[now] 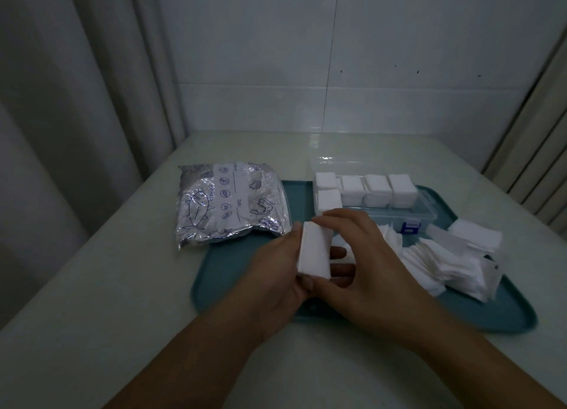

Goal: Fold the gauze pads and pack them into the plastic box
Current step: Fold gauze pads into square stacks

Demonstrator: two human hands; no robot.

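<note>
Both hands meet over the tray point(214, 289), holding one folded pad point(314, 252) between them. Left hand point(276, 282) grips the pad's left edge, thumb on top near the upper corner, fingers curled under; a fingertip shows at the lower edge. Right hand point(365, 264) comes over from the right, fingers bent round the pad's top & right side, thumb at the bottom edge. Pad sits tilted, long side running roughly top to bottom, off the tray surface.

Box point(426, 215) stands open at the tray's far side, clear plastic w/ a blue latch at front. Inside: stacks of folded pads point(377, 190) in a row, plus two more at the left end. Front strip of the box looks bare.

Right of the hands, a loose pile of unfolded pads point(445, 264) spreads across the tray, some overlapping the right rim.

Foil bag point(230, 203) w/ printed drawings lies left, partly on the tray's far-left corner, partly on the table point(107, 270).
</note>
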